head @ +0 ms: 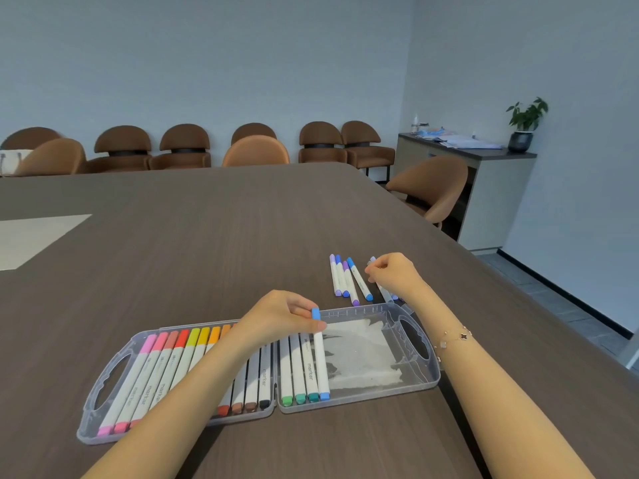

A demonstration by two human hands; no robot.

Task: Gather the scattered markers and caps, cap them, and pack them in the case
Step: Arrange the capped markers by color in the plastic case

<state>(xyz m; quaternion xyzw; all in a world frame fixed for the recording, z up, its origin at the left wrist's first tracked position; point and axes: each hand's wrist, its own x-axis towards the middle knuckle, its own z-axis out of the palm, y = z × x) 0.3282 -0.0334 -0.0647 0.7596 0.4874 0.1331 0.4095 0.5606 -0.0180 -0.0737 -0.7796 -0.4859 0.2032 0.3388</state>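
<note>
**Light blue marker at the case, more waiting on the table**

From the head camera, we see the clear plastic case (420,383) lying open on the dark wood table (207,236), its two halves side by side. The left half holds a row of capped markers running from pink through red, yellow and orange to brown and black; the right half holds three green-to-teal markers at its left end. Our left hand (276,318) pinches the upper end of a light blue marker (320,357) between thumb and fingers, the marker lying just beside the teal one in the right half, its blue cap at the top. Beyond the case, four purple and blue markers (347,278) lie close together on the table. Just to their right, our right hand (394,273) curls its fingers round a pale marker (383,292) that shows only in part beneath it. A bracelet (453,340) sits on the right wrist.
</note>
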